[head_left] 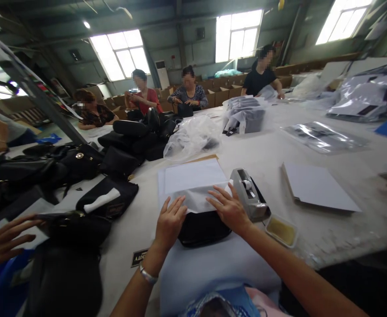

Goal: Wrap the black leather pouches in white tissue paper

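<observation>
A black bag (204, 230) lies on white paper in front of me, its far part covered by a sheet of thin white paper (196, 199). My left hand (172, 220) rests on the left side of that sheet with the fingers stretched out. On its right side lies my right hand (231, 209), fingers spread, beside a grey tape dispenser (250, 193). A stack of white sheets (190, 174) extends beyond the bag. Close to the dispenser's near end sits a shallow tray (282, 230) with something yellowish in it.
Black bags (124, 149) are heaped at the left, where a co-worker's hand (8, 242) reaches in. A white flat box (319, 187) lies at the right. Wrapped bags (244, 114) and plastic sleeves (325, 135) stand farther back. Several people work across the table.
</observation>
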A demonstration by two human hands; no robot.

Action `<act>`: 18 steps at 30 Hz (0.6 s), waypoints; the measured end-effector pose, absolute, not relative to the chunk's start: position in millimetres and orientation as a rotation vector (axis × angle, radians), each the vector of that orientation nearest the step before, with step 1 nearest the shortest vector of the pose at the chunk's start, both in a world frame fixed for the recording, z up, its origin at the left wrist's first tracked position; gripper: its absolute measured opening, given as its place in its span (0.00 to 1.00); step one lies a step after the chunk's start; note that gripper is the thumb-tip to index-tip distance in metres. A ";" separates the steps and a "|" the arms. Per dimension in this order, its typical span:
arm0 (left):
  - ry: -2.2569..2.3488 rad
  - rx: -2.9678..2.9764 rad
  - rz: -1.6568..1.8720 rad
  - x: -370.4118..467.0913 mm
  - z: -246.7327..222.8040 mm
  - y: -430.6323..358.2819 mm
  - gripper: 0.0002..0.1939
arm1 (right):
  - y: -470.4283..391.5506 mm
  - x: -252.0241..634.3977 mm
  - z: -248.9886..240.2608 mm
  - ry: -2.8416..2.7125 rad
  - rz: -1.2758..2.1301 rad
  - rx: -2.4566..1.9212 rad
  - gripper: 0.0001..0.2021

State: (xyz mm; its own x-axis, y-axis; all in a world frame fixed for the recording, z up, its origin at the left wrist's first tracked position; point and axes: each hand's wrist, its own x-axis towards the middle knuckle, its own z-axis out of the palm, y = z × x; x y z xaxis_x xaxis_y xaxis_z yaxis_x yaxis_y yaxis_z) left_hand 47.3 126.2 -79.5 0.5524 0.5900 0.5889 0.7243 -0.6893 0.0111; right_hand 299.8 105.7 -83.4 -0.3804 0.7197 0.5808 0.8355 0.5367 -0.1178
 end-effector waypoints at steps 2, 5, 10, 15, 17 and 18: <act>-1.095 -2.569 -0.841 43.8 -81.5 129.7 0.14 | 106.0 295.8 -86.5 -2.167 -0.261 -1.201 0.16; -1.078 -2.573 -0.859 37.2 -82.2 133.3 0.16 | 96.2 295.9 -88.0 -2.090 -0.275 -1.188 0.15; -1.082 -2.565 -0.870 30.9 -80.2 137.3 0.14 | 54.2 305.1 -98.7 -1.706 -0.138 -1.349 0.21; -1.057 -2.590 -0.890 32.9 -80.9 137.8 0.13 | 27.4 311.7 -121.9 -1.144 0.799 -1.536 0.35; -1.032 -2.603 -0.901 34.0 -83.1 137.4 0.12 | 30.2 307.5 -124.2 -0.952 1.228 -1.500 0.43; -1.018 -2.608 -0.905 34.3 -84.2 137.4 0.12 | 33.9 304.1 -123.4 -0.878 1.359 -1.477 0.46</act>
